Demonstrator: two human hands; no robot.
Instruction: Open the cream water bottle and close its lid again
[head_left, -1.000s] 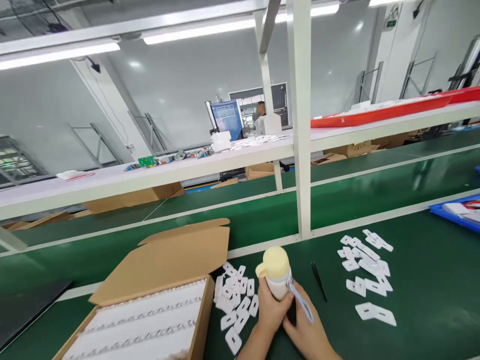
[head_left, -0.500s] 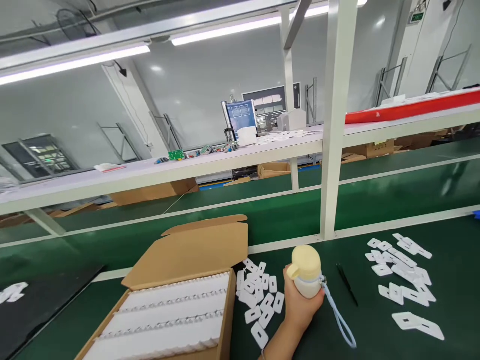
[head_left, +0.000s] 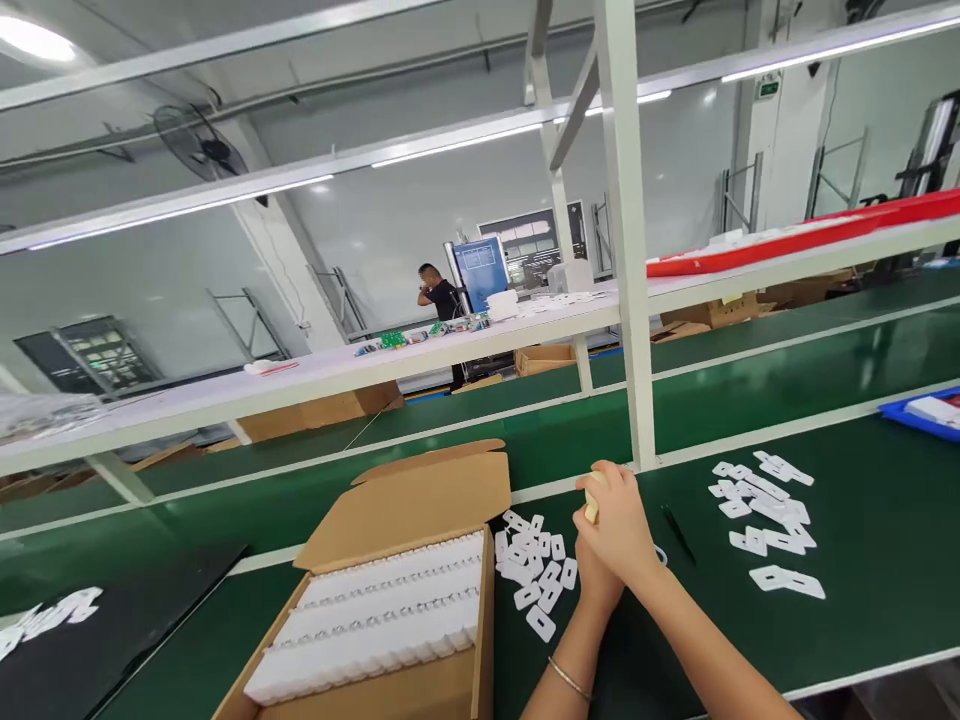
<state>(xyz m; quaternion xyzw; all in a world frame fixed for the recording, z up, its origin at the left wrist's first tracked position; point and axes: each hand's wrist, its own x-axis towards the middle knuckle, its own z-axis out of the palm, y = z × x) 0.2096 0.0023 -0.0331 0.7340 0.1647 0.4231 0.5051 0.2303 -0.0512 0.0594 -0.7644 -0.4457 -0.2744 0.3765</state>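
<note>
Right hand (head_left: 619, 525) now brought over pale yellow domed cap of small white bottle (head_left: 592, 497), fingers curled onto cap, left hand (head_left: 596, 583) beneath, fingers wrapped round bottle body, held above green bench (head_left: 862, 620), beside white plastic tags (head_left: 534, 572), open cardboard box (head_left: 409, 590) at left.

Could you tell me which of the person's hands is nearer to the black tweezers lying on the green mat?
The right hand is nearer: it covers the bottle's yellow cap, just left of the black tweezers. The left hand grips the bottle lower down, farther from them.
</note>
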